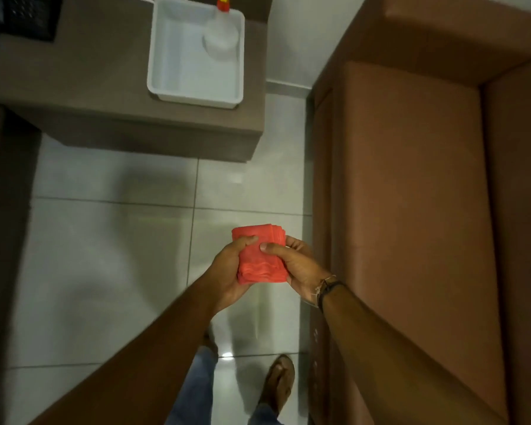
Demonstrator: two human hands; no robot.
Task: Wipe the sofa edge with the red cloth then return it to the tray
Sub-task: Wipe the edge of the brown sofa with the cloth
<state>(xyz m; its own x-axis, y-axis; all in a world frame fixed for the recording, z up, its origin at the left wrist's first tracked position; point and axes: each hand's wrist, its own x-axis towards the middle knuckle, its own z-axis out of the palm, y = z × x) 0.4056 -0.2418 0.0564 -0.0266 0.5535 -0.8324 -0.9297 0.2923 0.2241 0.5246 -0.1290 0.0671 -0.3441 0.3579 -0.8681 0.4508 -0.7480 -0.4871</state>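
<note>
A folded red cloth (260, 256) is held over the tiled floor between both hands. My left hand (227, 271) grips its left side with the thumb on top. My right hand (295, 268) grips its right side, thumb pressed on the upper face. The brown sofa (411, 194) runs along the right, its front edge just right of my right hand and apart from the cloth. The white tray (178, 69) sits on a brown low table at the top centre, far ahead of the cloth.
A white spray bottle with a red and yellow nozzle (221, 35) stands in the tray's far right corner. The brown table (105, 96) fills the upper left. Pale tiled floor (105, 256) lies between table and sofa. My sandalled foot (278, 384) shows below.
</note>
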